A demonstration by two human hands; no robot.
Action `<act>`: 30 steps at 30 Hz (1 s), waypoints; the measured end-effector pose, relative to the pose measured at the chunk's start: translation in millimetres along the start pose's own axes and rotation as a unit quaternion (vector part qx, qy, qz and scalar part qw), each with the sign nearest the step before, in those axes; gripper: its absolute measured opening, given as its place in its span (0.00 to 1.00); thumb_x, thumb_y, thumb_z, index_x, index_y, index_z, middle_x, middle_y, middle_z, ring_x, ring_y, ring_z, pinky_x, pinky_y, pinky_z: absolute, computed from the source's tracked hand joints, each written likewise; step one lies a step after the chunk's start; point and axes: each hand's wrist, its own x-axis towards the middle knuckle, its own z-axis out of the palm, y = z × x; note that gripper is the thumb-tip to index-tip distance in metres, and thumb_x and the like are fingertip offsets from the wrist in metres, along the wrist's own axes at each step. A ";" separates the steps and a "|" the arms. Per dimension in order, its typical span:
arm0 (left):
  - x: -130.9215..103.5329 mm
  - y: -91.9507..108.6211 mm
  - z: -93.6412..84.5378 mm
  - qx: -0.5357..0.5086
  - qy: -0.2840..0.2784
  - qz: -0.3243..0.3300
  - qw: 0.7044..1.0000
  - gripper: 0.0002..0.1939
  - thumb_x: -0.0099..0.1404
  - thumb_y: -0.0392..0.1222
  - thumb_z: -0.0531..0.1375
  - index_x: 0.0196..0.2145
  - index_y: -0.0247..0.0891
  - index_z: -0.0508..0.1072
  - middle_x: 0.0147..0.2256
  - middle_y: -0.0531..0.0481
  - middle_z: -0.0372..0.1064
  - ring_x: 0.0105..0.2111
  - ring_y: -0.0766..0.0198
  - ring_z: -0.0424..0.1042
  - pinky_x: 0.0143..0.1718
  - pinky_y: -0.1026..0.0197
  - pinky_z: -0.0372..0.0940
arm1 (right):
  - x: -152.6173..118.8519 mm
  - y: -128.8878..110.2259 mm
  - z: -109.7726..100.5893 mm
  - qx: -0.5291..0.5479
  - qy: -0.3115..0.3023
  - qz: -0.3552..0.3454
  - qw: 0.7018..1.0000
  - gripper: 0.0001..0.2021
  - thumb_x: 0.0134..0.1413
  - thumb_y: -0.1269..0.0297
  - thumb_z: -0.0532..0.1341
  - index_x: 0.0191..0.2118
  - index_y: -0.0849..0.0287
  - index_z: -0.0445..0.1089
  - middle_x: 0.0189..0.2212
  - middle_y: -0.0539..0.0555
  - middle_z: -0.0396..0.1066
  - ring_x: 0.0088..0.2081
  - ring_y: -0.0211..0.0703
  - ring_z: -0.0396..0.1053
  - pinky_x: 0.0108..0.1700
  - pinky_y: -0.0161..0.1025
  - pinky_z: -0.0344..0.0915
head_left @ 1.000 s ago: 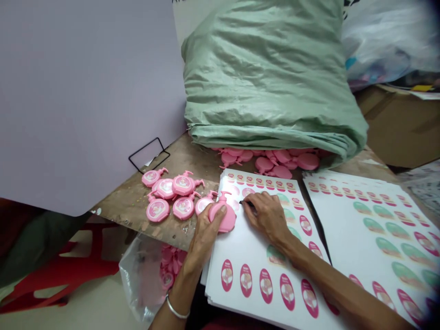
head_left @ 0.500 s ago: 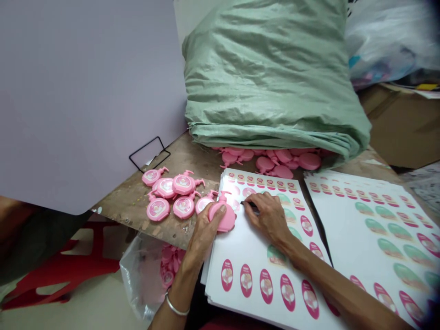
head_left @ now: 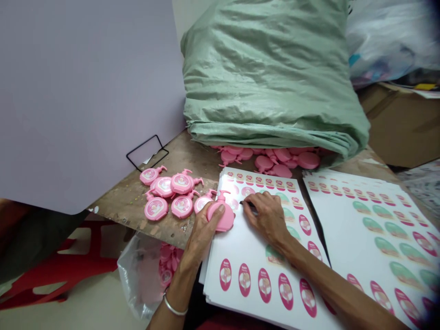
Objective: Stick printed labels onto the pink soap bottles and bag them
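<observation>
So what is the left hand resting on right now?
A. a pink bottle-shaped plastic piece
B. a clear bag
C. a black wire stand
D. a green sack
A: the left hand cups a pink bottle-shaped piece at the edge of the sticker sheet, beside the already-stickered pieces.

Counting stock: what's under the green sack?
Plain pink bottle-shaped pieces spill from under the green sack onto the table. How many lie deeper is hidden.

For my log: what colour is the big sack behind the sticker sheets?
Pale green sack, seen in the head view.
</observation>
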 end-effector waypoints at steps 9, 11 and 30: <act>-0.1 1.1 1.0 0.003 -0.002 -0.008 1.000 0.22 0.55 0.53 0.67 0.43 0.37 0.75 0.39 0.45 0.74 0.41 0.56 0.74 0.42 0.57 0.71 | -0.7 3.8 2.9 0.083 -0.035 0.032 0.995 0.06 0.57 0.66 0.58 0.29 0.57 0.67 0.26 0.50 0.72 0.32 0.42 0.63 0.38 0.41 0.50; -0.2 1.1 1.0 0.011 -0.005 -0.003 1.000 0.22 0.56 0.52 0.67 0.44 0.37 0.75 0.41 0.45 0.74 0.43 0.55 0.74 0.43 0.57 0.71 | -0.8 3.5 3.9 0.092 -0.038 0.048 0.994 0.08 0.56 0.61 0.60 0.28 0.57 0.67 0.26 0.50 0.72 0.32 0.43 0.63 0.38 0.41 0.51; -5.9 11.1 -0.1 0.114 0.005 0.081 0.990 0.19 0.58 0.48 0.65 0.46 0.38 0.77 0.46 0.43 0.74 0.50 0.52 0.70 0.51 0.57 0.65 | 47.4 9.6 -23.8 0.408 -0.223 0.305 0.831 0.20 0.41 0.46 0.67 0.22 0.56 0.61 0.17 0.44 0.56 0.19 0.33 0.52 0.22 0.35 0.47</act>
